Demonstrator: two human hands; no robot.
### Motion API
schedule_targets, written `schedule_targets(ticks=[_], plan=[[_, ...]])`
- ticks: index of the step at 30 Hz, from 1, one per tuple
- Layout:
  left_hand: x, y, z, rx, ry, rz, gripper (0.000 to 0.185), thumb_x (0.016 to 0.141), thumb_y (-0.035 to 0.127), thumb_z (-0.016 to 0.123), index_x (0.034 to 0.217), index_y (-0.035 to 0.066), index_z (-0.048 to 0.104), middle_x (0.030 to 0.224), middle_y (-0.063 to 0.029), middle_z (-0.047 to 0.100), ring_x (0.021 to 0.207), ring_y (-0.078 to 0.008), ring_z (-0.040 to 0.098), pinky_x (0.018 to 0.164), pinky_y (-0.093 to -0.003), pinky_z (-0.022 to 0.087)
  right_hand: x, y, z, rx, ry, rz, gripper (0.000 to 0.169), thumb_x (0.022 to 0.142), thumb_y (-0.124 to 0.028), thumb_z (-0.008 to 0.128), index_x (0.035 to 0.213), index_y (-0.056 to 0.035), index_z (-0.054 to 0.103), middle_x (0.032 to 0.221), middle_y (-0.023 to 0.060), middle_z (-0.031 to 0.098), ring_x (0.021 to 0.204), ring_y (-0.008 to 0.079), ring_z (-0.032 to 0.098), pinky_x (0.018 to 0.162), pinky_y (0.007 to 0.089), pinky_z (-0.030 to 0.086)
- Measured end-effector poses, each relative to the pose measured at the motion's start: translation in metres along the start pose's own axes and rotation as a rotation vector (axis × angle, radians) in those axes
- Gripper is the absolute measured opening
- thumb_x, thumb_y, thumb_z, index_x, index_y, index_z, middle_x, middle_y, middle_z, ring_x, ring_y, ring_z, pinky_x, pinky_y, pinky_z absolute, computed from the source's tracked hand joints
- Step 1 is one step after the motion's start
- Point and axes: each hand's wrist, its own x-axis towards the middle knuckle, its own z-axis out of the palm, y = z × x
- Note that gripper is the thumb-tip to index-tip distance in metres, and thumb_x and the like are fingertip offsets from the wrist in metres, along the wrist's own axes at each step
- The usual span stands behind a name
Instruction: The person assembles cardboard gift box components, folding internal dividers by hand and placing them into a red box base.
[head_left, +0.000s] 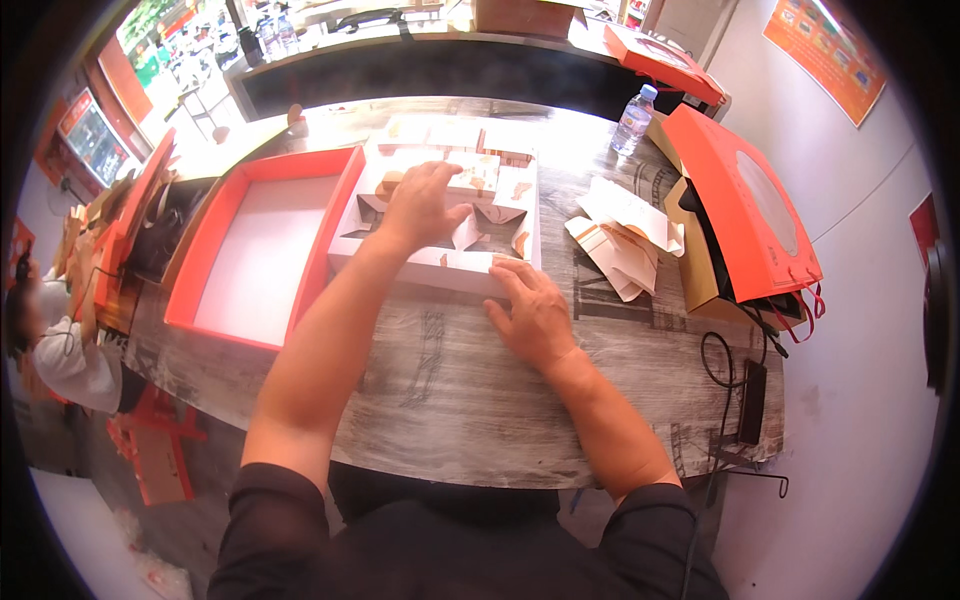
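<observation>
A white cardboard box tray (450, 274) stands on the wood-patterned table, with small printed cardboard boxes (478, 171) in its far part and folded card pieces towards its near side. Over the tray's middle is my left hand (422, 202), fingers apart; whether it touches a box is unclear. My right hand (529, 304) rests its fingertips on the tray's near right corner, thumb apart. Left of the tray lies an open red box (262, 247) with a white inside.
Folded white printed cards (626, 236) lie to the right, with a water bottle (634, 120) behind them. A red windowed gift box (742, 202) leans over a brown carton at the right edge. A black power strip (752, 401) and cables lie nearer. Another person is at far left.
</observation>
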Motion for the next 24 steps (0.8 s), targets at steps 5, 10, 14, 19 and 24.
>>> schedule_targets(ticks=[5, 10, 14, 19, 24], plan=[[0.042, -0.006, -0.002, 0.127, -0.353, -0.066, 0.076, 0.078, 0.03, 0.078, 0.143, 0.005, 0.048, 0.145, -0.0201, 0.049, 0.14, -0.0342, 0.039, 0.117, -0.0415, 0.032, 0.001, 0.0, -0.005, -0.036, 0.071, 0.018, 0.036, 0.077, -0.016, 0.074, 0.111, -0.0091, 0.065, 0.126, 0.0059, 0.061, 0.107, 0.0257, 0.059, 0.095, 0.0415, 0.045], [0.072, -0.011, -0.002, 0.173, -0.537, -0.136, 0.083, 0.075, 0.034, 0.077, 0.146, 0.005, 0.044, 0.149, -0.0212, 0.044, 0.141, -0.0352, 0.037, 0.117, -0.0404, 0.032, 0.004, -0.004, -0.006, -0.051, 0.117, -0.076, 0.041, 0.077, -0.016, 0.075, 0.116, -0.0103, 0.064, 0.13, 0.0058, 0.059, 0.125, 0.0287, 0.05, 0.108, 0.0483, 0.035], [0.071, -0.027, 0.01, 0.232, -0.501, -0.137, 0.084, 0.074, 0.049, 0.076, 0.141, 0.003, 0.051, 0.141, -0.0225, 0.051, 0.131, -0.0368, 0.048, 0.111, -0.0414, 0.039, 0.002, -0.005, -0.001, -0.073, 0.057, -0.043, 0.048, 0.078, -0.018, 0.075, 0.123, -0.0103, 0.061, 0.135, 0.0069, 0.056, 0.134, 0.0312, 0.043, 0.115, 0.0509, 0.028], [0.074, 0.008, -0.013, 0.215, -0.647, -0.204, 0.086, 0.069, 0.031, 0.078, 0.147, 0.011, 0.046, 0.144, -0.0201, 0.047, 0.136, -0.0354, 0.043, 0.113, -0.0396, 0.038, 0.0, -0.001, 0.002, -0.106, 0.012, -0.027, 0.05, 0.078, -0.017, 0.075, 0.126, -0.0143, 0.06, 0.137, 0.0053, 0.055, 0.136, 0.031, 0.041, 0.117, 0.054, 0.024], [0.065, -0.003, -0.017, 0.072, -0.572, -0.135, 0.082, 0.067, 0.03, 0.078, 0.144, 0.015, 0.051, 0.141, -0.0192, 0.049, 0.133, -0.0347, 0.047, 0.11, -0.0391, 0.042, -0.002, -0.002, 0.002, -0.103, -0.045, -0.009, 0.046, 0.079, -0.014, 0.074, 0.123, -0.02, 0.064, 0.132, 0.0015, 0.059, 0.133, 0.0307, 0.044, 0.116, 0.0558, 0.025]])
